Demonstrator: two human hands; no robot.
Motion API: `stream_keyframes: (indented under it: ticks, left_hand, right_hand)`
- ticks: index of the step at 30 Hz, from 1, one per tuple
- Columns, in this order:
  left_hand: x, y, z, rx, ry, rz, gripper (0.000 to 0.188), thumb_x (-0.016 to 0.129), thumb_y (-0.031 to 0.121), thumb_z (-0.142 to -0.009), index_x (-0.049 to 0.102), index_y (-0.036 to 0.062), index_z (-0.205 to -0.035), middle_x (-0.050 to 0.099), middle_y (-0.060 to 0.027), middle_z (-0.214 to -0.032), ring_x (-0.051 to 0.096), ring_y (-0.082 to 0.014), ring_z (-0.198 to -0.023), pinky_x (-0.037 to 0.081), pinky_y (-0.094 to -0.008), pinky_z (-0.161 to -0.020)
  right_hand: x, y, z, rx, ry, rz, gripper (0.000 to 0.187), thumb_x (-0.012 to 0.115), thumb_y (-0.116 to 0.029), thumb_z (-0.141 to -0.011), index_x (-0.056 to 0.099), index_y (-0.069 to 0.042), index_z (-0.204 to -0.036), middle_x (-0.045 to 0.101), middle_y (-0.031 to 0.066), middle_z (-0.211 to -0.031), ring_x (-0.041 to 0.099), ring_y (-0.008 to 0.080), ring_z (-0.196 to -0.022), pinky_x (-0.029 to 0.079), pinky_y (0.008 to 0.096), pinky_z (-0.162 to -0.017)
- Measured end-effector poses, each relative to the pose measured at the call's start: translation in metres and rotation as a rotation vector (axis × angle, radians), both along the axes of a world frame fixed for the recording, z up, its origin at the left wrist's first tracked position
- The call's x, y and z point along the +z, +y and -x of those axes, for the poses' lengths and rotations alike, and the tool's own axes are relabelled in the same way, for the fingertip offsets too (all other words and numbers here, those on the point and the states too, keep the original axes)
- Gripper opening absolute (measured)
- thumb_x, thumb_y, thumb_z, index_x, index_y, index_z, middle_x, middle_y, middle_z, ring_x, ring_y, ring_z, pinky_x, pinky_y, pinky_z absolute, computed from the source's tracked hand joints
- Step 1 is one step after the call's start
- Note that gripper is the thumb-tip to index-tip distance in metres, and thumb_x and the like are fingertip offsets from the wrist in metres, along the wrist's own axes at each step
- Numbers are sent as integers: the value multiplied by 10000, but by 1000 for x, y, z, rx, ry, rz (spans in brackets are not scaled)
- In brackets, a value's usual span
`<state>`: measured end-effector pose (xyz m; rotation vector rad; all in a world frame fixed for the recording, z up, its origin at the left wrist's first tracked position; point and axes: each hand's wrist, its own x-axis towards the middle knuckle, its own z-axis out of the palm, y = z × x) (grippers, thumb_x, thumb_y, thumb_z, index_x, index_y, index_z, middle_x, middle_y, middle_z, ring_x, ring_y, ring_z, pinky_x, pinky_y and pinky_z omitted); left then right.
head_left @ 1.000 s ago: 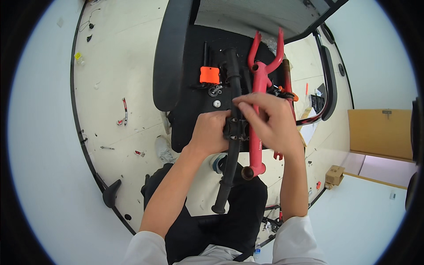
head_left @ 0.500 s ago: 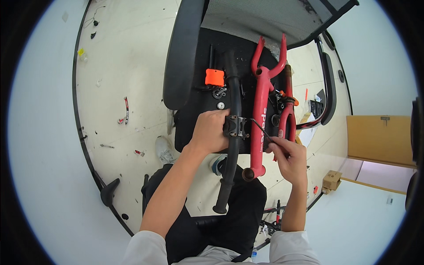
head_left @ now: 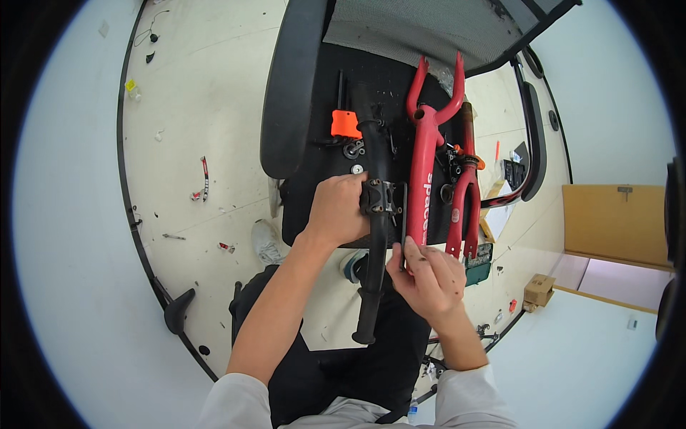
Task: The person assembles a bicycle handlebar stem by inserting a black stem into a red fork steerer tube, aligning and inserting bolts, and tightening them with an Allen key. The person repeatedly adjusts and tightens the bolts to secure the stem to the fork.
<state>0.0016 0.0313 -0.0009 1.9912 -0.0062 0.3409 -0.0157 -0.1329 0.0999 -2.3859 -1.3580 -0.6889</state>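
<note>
My left hand is closed round the black handlebar stem clamp, fitted on a black handlebar that lies lengthwise over the chair seat and my lap. In my right hand is a thin dark hex key, pinched near its lower end. Its upper end reaches the right side of the stem clamp; exact contact with a bolt is too small to make out. Just right of the key lies a red bicycle frame, its lower end hidden behind my right hand. A red bicycle fork lies beyond it.
An orange hex key holder and small metal parts lie on the black chair seat. Chair armrests rise at both sides. A green tool case, a bicycle saddle and a cardboard box are lower down.
My right hand has moved left and down, passing over the lower end of the red frame. The hex key has swung from a slant to nearly lengthwise beside the handlebar. My left hand stays put.
</note>
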Motion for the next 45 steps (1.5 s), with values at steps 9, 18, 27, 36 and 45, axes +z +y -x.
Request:
stream_keyframes:
  ticks: [9, 18, 27, 36, 45]
  left_hand:
    - [-19, -3, 3, -73, -41, -134, 242, 757, 152, -629, 644, 28, -802, 665, -171, -745, 662, -382, -737, 529, -441, -642]
    - [-4, 10, 3, 40, -49, 102, 253, 808, 122, -626, 655, 28, -804, 638, -118, -690, 639, -329, -636, 500, -379, -600]
    - [-6, 4, -1, 71, -11, 229, 167, 747, 9, -630, 658, 7, -771, 682, -106, -694, 678, -242, -602, 504, -308, -590]
    - [-17, -7, 0, -50, -45, -18, 304, 775, 163, -612, 647, 4, -837, 635, -171, -726, 647, -378, -710, 503, -424, -610]
    - [-10, -9, 3, -102, -129, 213, 236, 794, 92, -609, 648, 37, -786, 630, -74, -661, 625, -248, -576, 494, -335, -553]
  right_hand:
    - [32, 60, -86, 424, 290, 272, 128, 735, -56, -806, 652, 12, -877, 543, 72, -689, 558, 175, -500, 448, 291, -450]
    - [20, 45, -179, -218, 1580, -202, 250, 688, -172, -948, 615, -7, -774, 548, 6, -603, 486, 68, -485, 395, 231, -457]
    - [-26, -48, -53, -343, 1533, -906, 123, 643, -117, -977, 599, -27, -906, 600, 14, -689, 549, 90, -523, 439, 227, -477]
    - [31, 21, -9, 188, 320, 82, 219, 760, 0, -716, 658, -16, -910, 620, 60, -798, 622, 194, -582, 484, 307, -487]
    - [25, 41, -152, -181, 1580, -393, 194, 720, -171, -912, 601, -26, -865, 527, -28, -587, 447, 27, -418, 311, 189, -363]
